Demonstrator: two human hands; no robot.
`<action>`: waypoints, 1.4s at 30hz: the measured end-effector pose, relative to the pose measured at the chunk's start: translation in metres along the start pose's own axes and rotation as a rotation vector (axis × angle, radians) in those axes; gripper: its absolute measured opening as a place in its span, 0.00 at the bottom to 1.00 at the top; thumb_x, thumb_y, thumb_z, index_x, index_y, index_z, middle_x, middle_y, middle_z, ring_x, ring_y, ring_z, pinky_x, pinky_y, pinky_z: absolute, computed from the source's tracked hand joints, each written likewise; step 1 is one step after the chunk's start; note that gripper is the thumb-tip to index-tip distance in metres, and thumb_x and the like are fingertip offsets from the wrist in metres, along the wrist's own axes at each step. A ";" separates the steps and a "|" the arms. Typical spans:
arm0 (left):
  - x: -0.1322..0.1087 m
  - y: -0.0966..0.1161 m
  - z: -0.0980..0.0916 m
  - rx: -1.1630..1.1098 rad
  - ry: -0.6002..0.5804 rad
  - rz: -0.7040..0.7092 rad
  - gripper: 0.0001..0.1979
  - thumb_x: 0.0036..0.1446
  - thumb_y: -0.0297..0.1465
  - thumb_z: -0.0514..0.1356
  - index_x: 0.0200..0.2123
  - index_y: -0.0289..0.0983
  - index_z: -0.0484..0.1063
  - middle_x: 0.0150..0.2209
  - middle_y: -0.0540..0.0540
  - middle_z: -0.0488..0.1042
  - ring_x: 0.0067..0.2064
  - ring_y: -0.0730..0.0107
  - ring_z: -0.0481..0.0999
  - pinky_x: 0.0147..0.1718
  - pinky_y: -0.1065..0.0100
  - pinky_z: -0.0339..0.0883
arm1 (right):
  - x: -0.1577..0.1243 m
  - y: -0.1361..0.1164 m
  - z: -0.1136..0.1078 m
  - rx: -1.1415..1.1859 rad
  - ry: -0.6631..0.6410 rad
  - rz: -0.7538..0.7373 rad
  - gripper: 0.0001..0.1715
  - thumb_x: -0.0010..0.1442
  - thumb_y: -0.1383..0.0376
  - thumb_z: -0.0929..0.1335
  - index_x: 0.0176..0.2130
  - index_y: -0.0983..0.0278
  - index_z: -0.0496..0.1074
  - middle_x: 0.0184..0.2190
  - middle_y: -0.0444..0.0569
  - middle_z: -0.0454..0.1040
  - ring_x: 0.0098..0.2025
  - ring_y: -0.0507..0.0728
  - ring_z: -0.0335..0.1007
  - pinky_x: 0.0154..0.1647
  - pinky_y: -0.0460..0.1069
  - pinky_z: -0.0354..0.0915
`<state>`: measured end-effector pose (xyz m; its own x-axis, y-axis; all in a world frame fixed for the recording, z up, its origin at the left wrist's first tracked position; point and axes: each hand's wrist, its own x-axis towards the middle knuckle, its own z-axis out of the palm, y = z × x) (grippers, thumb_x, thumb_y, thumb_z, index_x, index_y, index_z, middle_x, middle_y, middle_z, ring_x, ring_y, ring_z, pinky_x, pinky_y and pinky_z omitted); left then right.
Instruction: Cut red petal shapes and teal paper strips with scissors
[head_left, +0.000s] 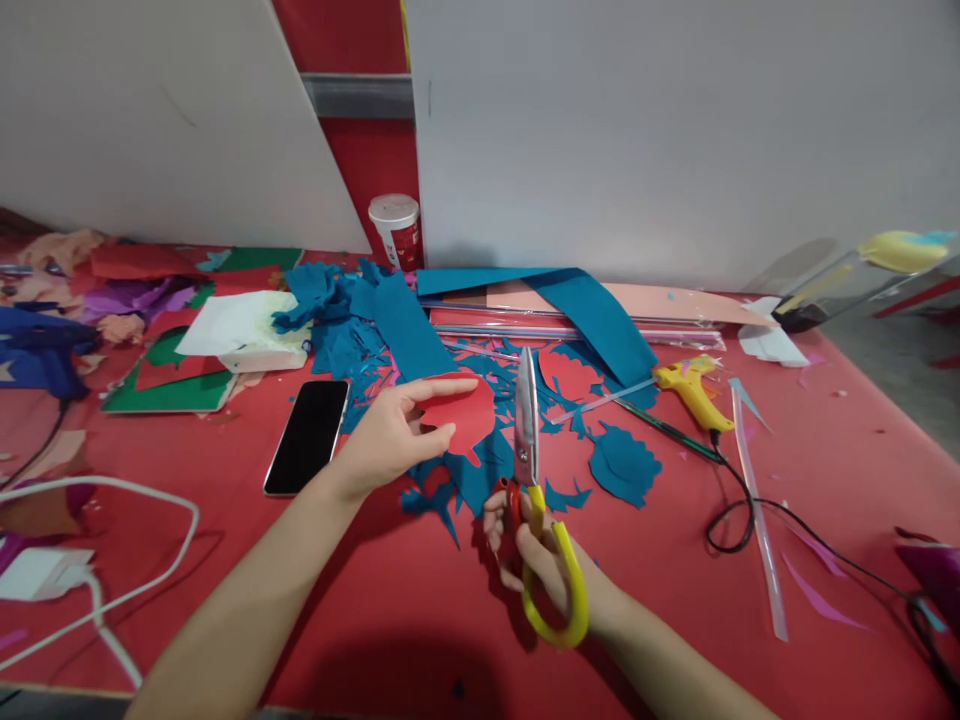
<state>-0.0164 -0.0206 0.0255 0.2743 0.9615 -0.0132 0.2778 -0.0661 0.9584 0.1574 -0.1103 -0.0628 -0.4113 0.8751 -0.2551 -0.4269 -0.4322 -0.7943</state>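
My left hand [401, 430] pinches a red paper cutout [461, 415] with a short stem at its lower end, held above the scraps. In my right hand [536, 555] is a pair of scissors [527, 430] with yellow and red handles; the blades point away from me and look closed, apart from the paper. Under both hands lie blue paper scraps [427, 500]. To the right of the blades are another red scalloped cutout [568, 374] and a blue leaf-like cutout [626, 465].
A black-screened phone [309, 438] lies left of my left hand. On the right is a yellow glue gun [694, 390] with its cord and a clear glue stick [757, 520]. A lidded cup [396, 230] stands by the white panel. A white cable [150, 485] loops at the left.
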 end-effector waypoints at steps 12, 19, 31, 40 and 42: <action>0.003 0.000 -0.007 0.048 -0.057 0.051 0.19 0.43 0.22 0.55 0.41 0.37 0.72 0.47 0.45 0.71 0.49 0.62 0.69 0.41 0.68 0.68 | 0.004 0.014 -0.020 0.062 -0.195 0.030 0.37 0.47 0.41 0.62 0.47 0.63 0.64 0.34 0.49 0.64 0.16 0.44 0.56 0.12 0.42 0.56; 0.003 -0.002 -0.011 0.019 -0.091 0.036 0.18 0.44 0.24 0.56 0.41 0.37 0.71 0.47 0.45 0.71 0.46 0.64 0.71 0.36 0.71 0.69 | -0.005 -0.001 -0.015 -0.048 -0.244 -0.025 0.43 0.45 0.37 0.58 0.49 0.62 0.63 0.37 0.52 0.64 0.20 0.46 0.57 0.15 0.42 0.56; -0.001 0.005 -0.020 0.078 -0.096 -0.027 0.21 0.44 0.23 0.55 0.44 0.37 0.71 0.48 0.45 0.71 0.43 0.64 0.72 0.35 0.71 0.69 | -0.009 -0.012 -0.013 -0.127 -0.263 -0.001 0.45 0.44 0.35 0.56 0.50 0.61 0.62 0.37 0.53 0.65 0.24 0.49 0.54 0.17 0.42 0.51; -0.002 0.009 -0.021 0.164 -0.089 -0.033 0.23 0.43 0.22 0.53 0.45 0.38 0.70 0.48 0.47 0.70 0.47 0.61 0.69 0.37 0.70 0.69 | -0.011 -0.018 -0.015 -0.234 -0.237 0.007 0.41 0.46 0.36 0.56 0.51 0.56 0.62 0.39 0.53 0.64 0.36 0.56 0.56 0.18 0.43 0.49; -0.002 0.010 -0.020 0.183 -0.097 -0.035 0.23 0.42 0.22 0.53 0.45 0.38 0.70 0.48 0.47 0.71 0.47 0.62 0.70 0.36 0.71 0.69 | -0.011 -0.017 -0.016 -0.238 -0.218 0.000 0.41 0.45 0.36 0.56 0.50 0.55 0.62 0.39 0.53 0.64 0.37 0.57 0.56 0.19 0.43 0.49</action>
<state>-0.0331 -0.0181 0.0406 0.3459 0.9347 -0.0815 0.4491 -0.0887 0.8891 0.1820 -0.1093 -0.0553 -0.5851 0.7968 -0.1511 -0.2371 -0.3463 -0.9077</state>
